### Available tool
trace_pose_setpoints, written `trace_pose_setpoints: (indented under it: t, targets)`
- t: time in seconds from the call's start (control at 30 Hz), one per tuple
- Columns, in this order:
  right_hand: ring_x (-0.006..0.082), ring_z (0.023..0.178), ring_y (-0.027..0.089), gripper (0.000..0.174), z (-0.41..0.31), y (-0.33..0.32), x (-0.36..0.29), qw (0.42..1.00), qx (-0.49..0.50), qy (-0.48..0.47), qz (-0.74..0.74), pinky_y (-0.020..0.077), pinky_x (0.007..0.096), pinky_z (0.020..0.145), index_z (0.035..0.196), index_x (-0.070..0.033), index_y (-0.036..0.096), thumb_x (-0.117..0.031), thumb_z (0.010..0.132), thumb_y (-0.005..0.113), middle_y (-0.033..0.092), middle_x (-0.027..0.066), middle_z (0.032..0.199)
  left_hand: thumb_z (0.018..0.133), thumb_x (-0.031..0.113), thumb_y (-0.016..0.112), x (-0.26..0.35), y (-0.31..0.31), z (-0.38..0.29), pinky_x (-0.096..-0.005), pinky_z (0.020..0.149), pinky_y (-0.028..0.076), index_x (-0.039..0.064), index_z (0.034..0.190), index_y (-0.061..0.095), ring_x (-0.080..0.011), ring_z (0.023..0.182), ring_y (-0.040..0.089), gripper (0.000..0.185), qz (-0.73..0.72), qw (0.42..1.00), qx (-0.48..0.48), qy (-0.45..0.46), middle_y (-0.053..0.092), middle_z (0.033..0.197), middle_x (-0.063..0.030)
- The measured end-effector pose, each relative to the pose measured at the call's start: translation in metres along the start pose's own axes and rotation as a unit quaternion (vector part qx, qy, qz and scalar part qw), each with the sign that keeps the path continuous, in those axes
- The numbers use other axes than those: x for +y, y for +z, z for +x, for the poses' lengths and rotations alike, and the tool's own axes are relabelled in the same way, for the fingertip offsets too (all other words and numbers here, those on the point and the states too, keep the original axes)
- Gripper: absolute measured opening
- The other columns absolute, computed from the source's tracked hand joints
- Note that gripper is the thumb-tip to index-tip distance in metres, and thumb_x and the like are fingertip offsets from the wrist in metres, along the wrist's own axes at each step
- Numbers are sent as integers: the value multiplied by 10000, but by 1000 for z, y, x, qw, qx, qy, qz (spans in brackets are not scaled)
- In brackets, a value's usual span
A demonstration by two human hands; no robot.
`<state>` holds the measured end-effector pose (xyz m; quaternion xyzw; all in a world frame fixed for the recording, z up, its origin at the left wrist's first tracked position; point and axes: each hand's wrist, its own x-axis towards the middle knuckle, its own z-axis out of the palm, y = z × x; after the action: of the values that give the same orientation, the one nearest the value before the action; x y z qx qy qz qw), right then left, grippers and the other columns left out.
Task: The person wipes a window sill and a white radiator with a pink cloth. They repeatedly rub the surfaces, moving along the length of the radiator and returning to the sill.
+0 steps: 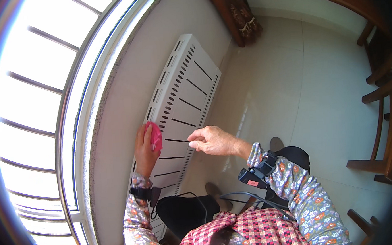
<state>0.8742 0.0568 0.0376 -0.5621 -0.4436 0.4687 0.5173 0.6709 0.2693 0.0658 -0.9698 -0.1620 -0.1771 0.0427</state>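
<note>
A white slotted radiator cover (194,92) runs along the wall under the window. My left hand (146,155) holds a crumpled pink cloth (155,136) against the top edge of the cover, over its long slots. Out in front of the cover's face is my right hand (215,140), with thumb and fingertips close together near one of the dark slits. I see nothing certain between those fingertips, and whether they touch the cover is not plain.
A window with metal bars (44,84) and a speckled stone sill (109,78) lies left. Wooden chairs (387,129) stand to the right on the pale tiled floor (328,115). A brown curtain (245,16) hangs at the far end. Black cables (239,195) cross my lap.
</note>
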Motion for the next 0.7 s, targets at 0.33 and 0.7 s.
trace_pose_setpoints:
  t: [0.33,0.7]
  targets:
    - [294,940,709,363,2,-1,-6,999,10,-33,-23,541,378,888,1144,39,677,-261,955,601,730,197,1012,733,-20,688,9,49,115,-455,1036,442,40,1374,511,-376,1330,459,667,77,983,20,166,481,1435,-173]
    - [311,967,714,333,9,-10,1,994,97,-28,36,546,374,898,1125,36,681,-235,946,606,729,208,1031,802,-19,584,41,142,305,-466,1111,367,-21,1246,584,-345,1356,435,444,170,946,93,261,524,1385,-154]
